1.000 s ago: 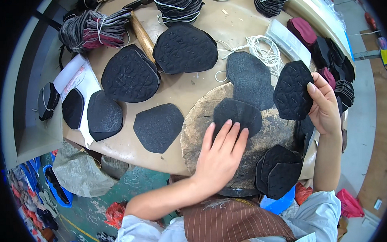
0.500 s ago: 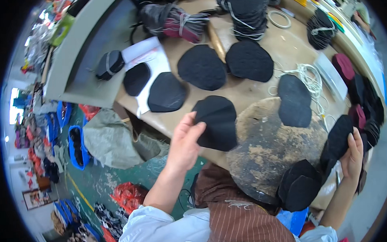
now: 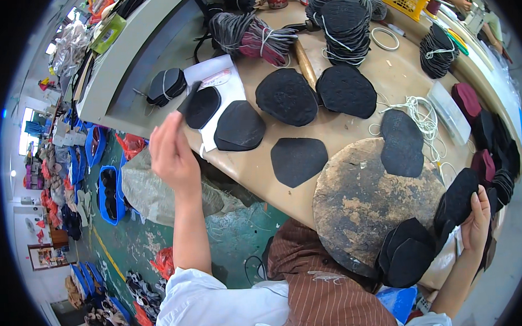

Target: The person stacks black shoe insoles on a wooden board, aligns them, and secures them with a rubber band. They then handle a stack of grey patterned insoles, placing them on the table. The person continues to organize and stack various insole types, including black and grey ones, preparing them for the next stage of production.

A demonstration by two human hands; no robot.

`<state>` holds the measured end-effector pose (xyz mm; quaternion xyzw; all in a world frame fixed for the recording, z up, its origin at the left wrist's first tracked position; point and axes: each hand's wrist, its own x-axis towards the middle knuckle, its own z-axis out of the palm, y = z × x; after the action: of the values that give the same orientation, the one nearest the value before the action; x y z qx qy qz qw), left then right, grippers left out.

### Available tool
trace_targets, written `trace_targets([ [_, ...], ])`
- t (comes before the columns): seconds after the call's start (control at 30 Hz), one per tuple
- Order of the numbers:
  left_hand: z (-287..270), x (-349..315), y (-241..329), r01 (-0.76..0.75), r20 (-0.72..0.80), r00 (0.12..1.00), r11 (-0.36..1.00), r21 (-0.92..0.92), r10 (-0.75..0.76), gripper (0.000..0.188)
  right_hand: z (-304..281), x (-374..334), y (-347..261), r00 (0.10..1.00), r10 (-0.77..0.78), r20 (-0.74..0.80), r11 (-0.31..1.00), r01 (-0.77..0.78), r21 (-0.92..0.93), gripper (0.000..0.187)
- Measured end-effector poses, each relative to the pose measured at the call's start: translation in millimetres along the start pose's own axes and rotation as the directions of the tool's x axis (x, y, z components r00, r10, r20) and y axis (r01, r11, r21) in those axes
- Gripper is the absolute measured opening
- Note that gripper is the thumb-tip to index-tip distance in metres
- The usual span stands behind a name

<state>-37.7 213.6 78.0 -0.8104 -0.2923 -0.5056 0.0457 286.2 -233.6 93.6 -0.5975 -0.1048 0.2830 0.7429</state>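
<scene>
My left hand (image 3: 173,154) is raised over the table's left edge. Its fingers pinch a thin black cut piece (image 3: 189,97), seen nearly edge-on, beside a small black pile (image 3: 204,107) on white paper. At the right, my right hand (image 3: 476,220) grips a long black sole-shaped piece (image 3: 457,197), partly behind the fingers. A rounded black piece (image 3: 298,160) lies flat near the table's front edge. Other black piles (image 3: 239,125) lie behind it, one (image 3: 286,97) next to a wooden-handled hammer (image 3: 304,64). More black pieces (image 3: 407,253) rest on the round block's near right edge.
The worn round wooden block (image 3: 354,200) stands at the table's front, with a dark sole-shaped piece (image 3: 402,143) on its far edge. White cord (image 3: 421,120) and a clear plastic box (image 3: 449,113) lie to the right. Tied bundles (image 3: 342,31) and a yellow crate (image 3: 399,0) stand at the back.
My left hand has moved left and away from me, from the front pieces to the small pile. A black piece now lies flat at the front. My right hand has barely moved.
</scene>
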Motion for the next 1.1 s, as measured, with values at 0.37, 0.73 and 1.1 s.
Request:
trace_targets([
  [0.37,7.2,-85.1,85.7,-0.006,0.716,0.666,0.961,-0.277,0.211,0.044,7.7,-5.3,-0.2,0.999,0.031,-0.021,0.999,-0.031,-0.022,0.017],
  [0.73,8.5,-51.2,141.0,0.143,0.548,0.821,0.871,-0.470,0.161,0.023,3.4,-5.6,4.6,0.999,0.041,-0.001,0.997,-0.041,0.061,0.021],
  [1.1,-19.3,-121.6,186.3,0.175,0.798,0.529,0.882,-0.438,0.291,0.052,91.8,25.3,36.1,0.817,0.493,0.298,0.834,-0.348,-0.427,0.017],
])
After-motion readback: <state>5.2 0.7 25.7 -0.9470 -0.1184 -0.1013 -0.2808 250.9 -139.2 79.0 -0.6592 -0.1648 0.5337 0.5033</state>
